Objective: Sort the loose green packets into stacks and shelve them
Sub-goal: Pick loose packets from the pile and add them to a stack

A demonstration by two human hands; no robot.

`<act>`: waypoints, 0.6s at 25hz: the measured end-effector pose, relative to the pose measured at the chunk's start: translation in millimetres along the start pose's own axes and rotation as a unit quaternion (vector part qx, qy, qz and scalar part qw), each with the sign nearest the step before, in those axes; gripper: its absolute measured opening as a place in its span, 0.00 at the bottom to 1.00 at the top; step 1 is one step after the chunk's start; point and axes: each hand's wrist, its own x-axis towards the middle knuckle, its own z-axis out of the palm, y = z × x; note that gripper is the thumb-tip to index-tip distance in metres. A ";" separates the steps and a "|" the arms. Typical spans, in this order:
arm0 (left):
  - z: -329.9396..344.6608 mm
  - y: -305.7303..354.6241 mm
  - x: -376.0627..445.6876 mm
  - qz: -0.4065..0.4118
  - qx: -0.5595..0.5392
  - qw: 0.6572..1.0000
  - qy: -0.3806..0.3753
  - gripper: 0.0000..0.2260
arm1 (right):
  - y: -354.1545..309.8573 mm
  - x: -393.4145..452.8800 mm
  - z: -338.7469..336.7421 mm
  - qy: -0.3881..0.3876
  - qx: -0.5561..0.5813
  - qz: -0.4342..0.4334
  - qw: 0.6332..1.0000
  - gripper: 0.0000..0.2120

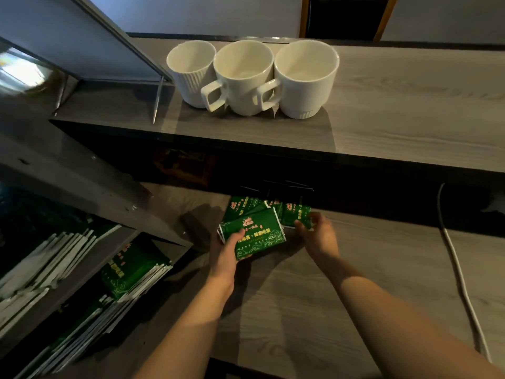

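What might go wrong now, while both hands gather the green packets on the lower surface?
1. The left hand grips its packet stack only at one end, so packets may slide out.
2. The right hand pinches a packet from the overlapping loose packets; neighbours may scatter.

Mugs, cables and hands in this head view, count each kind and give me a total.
White mugs: 3, first, second, third
White cable: 1
Hands: 2, left hand, right hand
Total: 6
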 end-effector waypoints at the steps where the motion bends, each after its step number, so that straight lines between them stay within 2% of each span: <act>1: -3.0 -1.6 3.5 0.013 -0.001 1.000 -0.005 0.18 | 2.7 7.1 4.8 0.022 -0.015 0.023 0.999 0.27; 2: -7.0 -3.2 7.9 0.018 -0.001 1.000 -0.001 0.25 | 4.3 13.1 10.1 0.041 -0.028 0.049 0.998 0.29; 3: -10.0 -3.9 11.0 0.023 -0.006 1.000 0.002 0.27 | 4.7 17.0 14.9 0.054 -0.036 0.069 0.995 0.29; 5: -17.6 -6.8 16.9 0.019 -0.001 1.000 0.011 0.24 | 3.1 22.1 23.0 0.067 -0.039 0.099 0.992 0.28; 8: -26.7 -6.0 22.5 0.005 0.006 1.000 0.010 0.37 | 1.2 27.6 28.3 0.073 -0.048 0.125 0.988 0.25; 9: -28.2 -4.9 21.8 0.009 0.004 1.000 0.009 0.39 | 0.3 28.2 27.9 0.071 -0.042 0.133 0.988 0.23; 12: -29.4 -5.3 18.6 0.008 -0.003 1.000 0.014 0.43 | -0.2 25.0 22.5 0.079 0.081 0.153 0.982 0.14; 15: -24.3 -4.4 13.7 0.016 0.000 1.000 0.016 0.41 | 1.6 8.9 8.0 0.108 0.223 0.148 0.957 0.09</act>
